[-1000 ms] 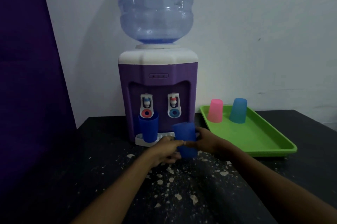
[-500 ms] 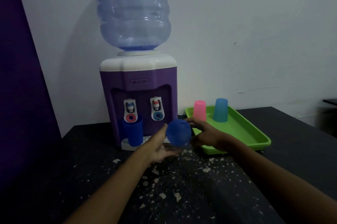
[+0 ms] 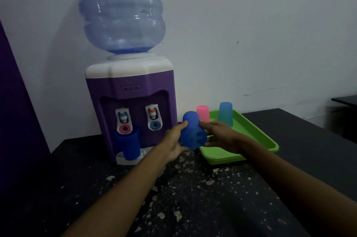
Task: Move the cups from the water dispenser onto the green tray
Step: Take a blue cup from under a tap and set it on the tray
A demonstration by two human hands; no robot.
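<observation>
Blue plastic cup (image 3: 191, 132), tipped mouth-forward, is gripped between left hand (image 3: 173, 143) and right hand (image 3: 220, 136) at the green tray (image 3: 257, 136)'s near corner; next, probably invert it beside the pink cup (image 3: 203, 113).

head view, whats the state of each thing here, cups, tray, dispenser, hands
dark blue plastic cup in the hands: held in the air, tipped over, open mouth toward the camera
second dark blue plastic cup: upright on the dispenser's drip tray, under the left tap
pink plastic cup: upside down on the tray
light blue plastic cup: upside down on the tray
green plastic tray: flat on the table
purple water dispenser: bottle mounted
left hand: gripping the held cup
right hand: gripping the held cup
</observation>
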